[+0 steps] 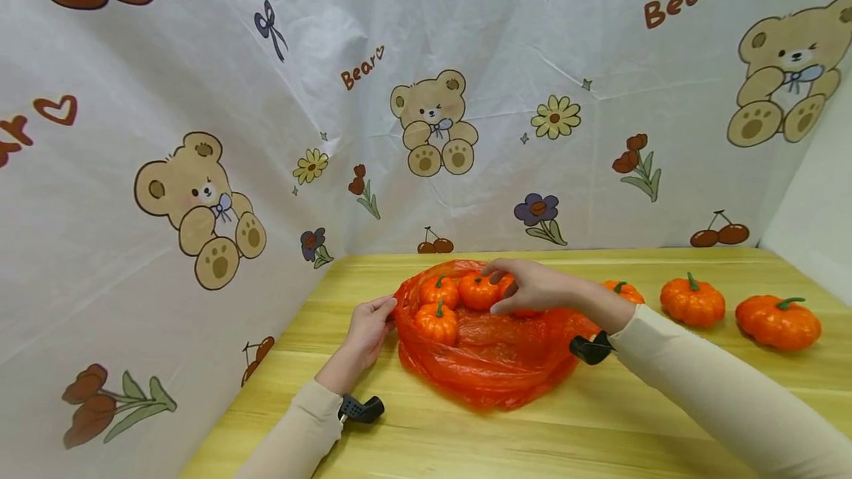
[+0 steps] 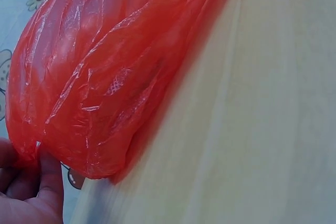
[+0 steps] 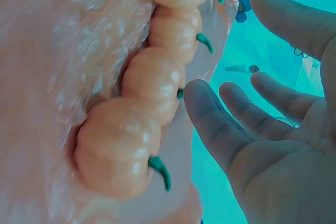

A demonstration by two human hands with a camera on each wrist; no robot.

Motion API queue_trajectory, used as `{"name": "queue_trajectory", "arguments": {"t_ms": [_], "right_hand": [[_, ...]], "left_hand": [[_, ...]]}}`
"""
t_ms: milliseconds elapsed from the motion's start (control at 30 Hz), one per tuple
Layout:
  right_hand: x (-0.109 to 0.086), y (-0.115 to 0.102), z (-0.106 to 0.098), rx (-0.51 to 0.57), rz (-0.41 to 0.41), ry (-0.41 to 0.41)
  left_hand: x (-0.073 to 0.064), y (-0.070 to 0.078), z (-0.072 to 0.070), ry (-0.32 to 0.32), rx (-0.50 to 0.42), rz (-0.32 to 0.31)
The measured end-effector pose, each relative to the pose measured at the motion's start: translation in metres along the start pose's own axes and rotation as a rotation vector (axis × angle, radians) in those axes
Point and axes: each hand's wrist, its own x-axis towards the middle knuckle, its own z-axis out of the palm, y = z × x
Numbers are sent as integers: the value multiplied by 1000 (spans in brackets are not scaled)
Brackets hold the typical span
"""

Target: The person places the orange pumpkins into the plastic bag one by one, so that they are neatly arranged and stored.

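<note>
A thin red plastic bag (image 1: pixel 489 375) lies spread on the table with its mouth facing up. Inside it sit several small orange pumpkins (image 1: pixel 436 324) with green stems, lined up in the right wrist view as a row of pumpkins (image 3: pixel 118 150). My left hand (image 1: pixel 368 327) pinches the bag's left edge between thumb and fingers; the left wrist view shows that hand (image 2: pixel 34 187) at a gathered bit of plastic. Over the bag's far right part hovers my right hand (image 1: pixel 526 287), fingers spread and loosely bent, holding nothing. It partly covers the rightmost pumpkins in the bag.
To the right of the bag, two pumpkins, a middle pumpkin (image 1: pixel 692 301) and an outer pumpkin (image 1: pixel 777 322), stand on the wooden table (image 1: pixel 532 442). Another pumpkin (image 1: pixel 622 290) is partly hidden behind my right forearm. A bear-printed cloth (image 1: pixel 492 35) hangs behind.
</note>
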Motion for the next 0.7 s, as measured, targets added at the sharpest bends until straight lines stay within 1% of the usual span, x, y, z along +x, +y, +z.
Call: {"name": "queue_trajectory", "arguments": {"t_ms": [133,367,533,700], "right_hand": [[-13,7,-7,16,7,6],[-40,18,-26,5,10,57],[-62,30,-40,29,39,77],[-82,43,-50,6,66,111]], "left_hand": [[0,0,-1,3,5,-3],[0,0,-1,8,3,-4],[1,2,-1,8,-3,-8],[0,2,-1,10,-4,-9]]}}
